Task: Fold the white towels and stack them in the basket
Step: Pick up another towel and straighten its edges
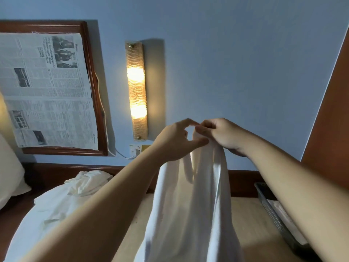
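A plain white towel [190, 201] hangs lengthwise, long axis vertical, bunched in soft folds above the worktop [251, 220]. The right hand [222, 136] pinches its top edge; the left hand [177, 139] pinches beside it.

Single head view, facing forward and tilted up at the wall [226, 53], close over the raised hands [198, 137], counter [251, 220] low in frame

You hold a plain white towel [190, 201] against a pale blue wall [236, 63]. The lamp [136, 89] glows amber with a wavy pattern, the frame [94, 87] is dark reddish-brown, and the basket [272, 210] is grey mesh.
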